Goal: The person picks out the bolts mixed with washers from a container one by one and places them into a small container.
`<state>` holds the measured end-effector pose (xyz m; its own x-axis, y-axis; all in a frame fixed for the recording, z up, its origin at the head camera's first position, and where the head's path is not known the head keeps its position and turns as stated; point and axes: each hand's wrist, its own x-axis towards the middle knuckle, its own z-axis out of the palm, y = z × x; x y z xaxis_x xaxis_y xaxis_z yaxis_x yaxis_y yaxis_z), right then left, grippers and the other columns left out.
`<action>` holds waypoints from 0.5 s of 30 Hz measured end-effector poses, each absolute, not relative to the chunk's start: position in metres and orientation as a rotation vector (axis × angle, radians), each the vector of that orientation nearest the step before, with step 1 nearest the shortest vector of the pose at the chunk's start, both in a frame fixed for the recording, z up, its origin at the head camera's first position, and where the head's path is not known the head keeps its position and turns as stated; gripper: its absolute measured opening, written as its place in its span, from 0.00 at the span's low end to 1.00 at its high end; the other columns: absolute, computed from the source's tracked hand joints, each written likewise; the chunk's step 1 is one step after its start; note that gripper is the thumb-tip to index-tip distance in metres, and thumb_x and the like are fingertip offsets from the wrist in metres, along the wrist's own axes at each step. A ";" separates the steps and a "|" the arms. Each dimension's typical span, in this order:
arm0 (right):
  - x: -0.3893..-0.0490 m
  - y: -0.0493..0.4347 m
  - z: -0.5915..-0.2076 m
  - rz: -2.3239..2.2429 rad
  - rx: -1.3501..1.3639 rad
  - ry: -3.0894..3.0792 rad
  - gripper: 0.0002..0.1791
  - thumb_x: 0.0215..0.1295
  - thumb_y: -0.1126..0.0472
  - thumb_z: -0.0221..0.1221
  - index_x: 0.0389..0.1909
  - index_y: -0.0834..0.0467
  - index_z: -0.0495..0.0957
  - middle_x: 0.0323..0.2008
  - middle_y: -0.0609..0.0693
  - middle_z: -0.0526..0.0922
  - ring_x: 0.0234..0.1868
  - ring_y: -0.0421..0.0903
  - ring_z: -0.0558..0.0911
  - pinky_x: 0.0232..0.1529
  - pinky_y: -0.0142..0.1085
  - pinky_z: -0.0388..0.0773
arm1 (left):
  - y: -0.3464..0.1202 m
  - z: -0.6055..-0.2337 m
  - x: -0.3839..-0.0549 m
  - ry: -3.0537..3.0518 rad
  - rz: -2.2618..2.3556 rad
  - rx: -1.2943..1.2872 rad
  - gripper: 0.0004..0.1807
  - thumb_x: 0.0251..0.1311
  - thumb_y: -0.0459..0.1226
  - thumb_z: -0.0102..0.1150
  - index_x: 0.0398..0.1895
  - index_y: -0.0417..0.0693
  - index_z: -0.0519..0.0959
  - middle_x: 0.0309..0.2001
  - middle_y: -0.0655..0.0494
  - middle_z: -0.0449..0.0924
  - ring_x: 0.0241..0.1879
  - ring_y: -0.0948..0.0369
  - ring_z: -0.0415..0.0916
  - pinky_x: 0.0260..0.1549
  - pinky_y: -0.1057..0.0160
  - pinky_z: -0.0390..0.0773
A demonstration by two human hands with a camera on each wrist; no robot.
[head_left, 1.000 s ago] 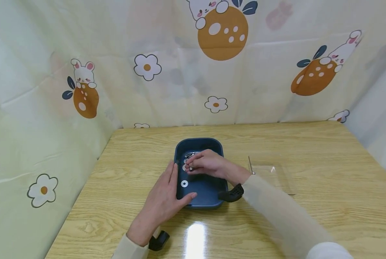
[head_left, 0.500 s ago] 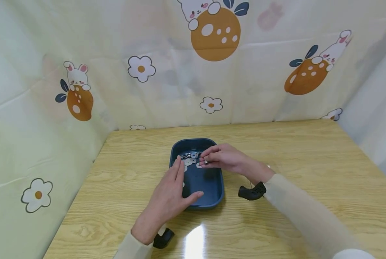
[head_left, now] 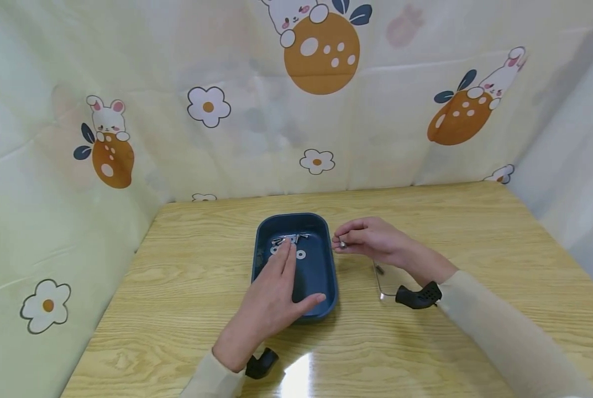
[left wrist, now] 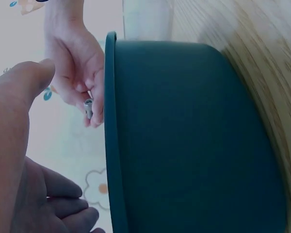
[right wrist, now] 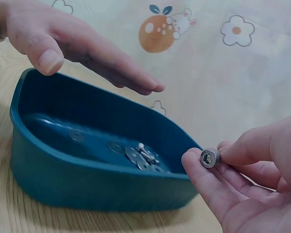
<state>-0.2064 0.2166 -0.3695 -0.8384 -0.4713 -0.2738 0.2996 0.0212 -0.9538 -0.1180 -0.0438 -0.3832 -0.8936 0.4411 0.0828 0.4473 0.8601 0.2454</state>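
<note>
Between thumb and fingers my right hand pinches a metal socket-head bolt, its hex recess facing the right wrist camera. This hand is just right of a dark blue plastic bin. Over the bin's left part is my left hand, fingers straight and thumb spread; it holds nothing. Inside the bin lie several flat washers and several small bolts, gathered mostly toward the far end. In the head view my left fingers hide some of them.
A clear plastic box stands to the right of the bin, partly hidden by my right arm in the head view. A small dark piece shows there. The wooden table meets a patterned curtain at the back.
My right hand has lifted out of the bin and moved right with the bolt. My left hand has shifted from the bin's left rim to over its inside. The head view has turned slightly right.
</note>
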 end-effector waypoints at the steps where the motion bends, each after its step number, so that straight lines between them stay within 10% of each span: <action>1: -0.206 0.219 -0.369 -1.867 -0.184 1.775 0.18 0.74 0.70 0.48 0.58 0.78 0.67 0.47 0.59 0.82 0.48 0.46 0.85 0.61 0.44 0.78 | -0.042 -0.383 -0.118 -3.012 -0.409 -0.725 0.60 0.58 0.75 0.41 0.79 0.41 0.44 0.81 0.48 0.36 0.79 0.52 0.44 0.75 0.52 0.58; 15: -0.195 0.258 -0.369 -1.888 -0.142 1.779 0.16 0.74 0.70 0.48 0.57 0.77 0.67 0.47 0.56 0.82 0.49 0.45 0.85 0.64 0.45 0.76 | -0.009 -0.382 -0.118 -3.012 -0.410 -0.839 0.59 0.59 0.73 0.46 0.80 0.45 0.42 0.81 0.51 0.36 0.80 0.56 0.44 0.75 0.55 0.58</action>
